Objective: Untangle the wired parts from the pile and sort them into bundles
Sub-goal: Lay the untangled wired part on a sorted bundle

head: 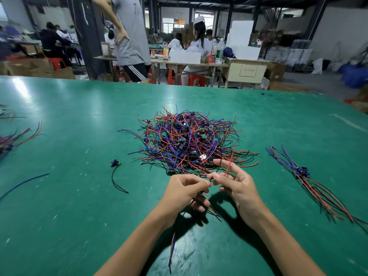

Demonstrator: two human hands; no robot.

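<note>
Both hands work just before the pile [189, 140] on the tabletop [69, 196], left hand [184, 191] gripping gathered wires, right hand [235, 181] pinching a red wire [229, 166] whose far end may snag and drag tangled neighbours.

Bare green table [79, 206] lies open left of the hands; the wire pile [189, 140] blocks ahead, a bundle [302, 172] right.

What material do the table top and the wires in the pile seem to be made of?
Table top: probably a green rubber or vinyl mat, semi-glossy; it reflects the lights and shows pale scuffs.
Wires in the pile: thin, with red, blue and black coating, most likely plastic insulation; they bend and hold curves. The core is not visible.
</note>
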